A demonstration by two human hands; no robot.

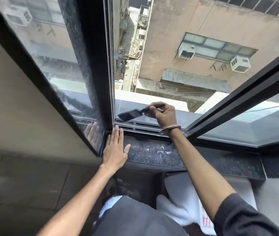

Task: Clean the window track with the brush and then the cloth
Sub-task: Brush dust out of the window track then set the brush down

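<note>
Counts: 2 hands, left hand (115,151) and right hand (163,114). 1 brush (132,114). 1 white cloth (181,208). 1 window track (140,127). 3 AC units outside. 1 bangle (170,128), 1 ring (126,152).

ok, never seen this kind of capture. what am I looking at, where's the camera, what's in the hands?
No robot here: a person's two bare hands. The one camera sits on the person's head, looking forward and down, so the arms enter from the bottom and the wide lens bends the edges. They stand at an open sliding window, high above an alley. The right hand pinches the handle of a small dark brush, bristles pointing left, held over the window track; whether the bristles touch anything I cannot tell. The left hand lies flat and empty on the speckled stone sill, fingertips at the track's edge. White cloth lies low by the person's legs, unused.
</note>
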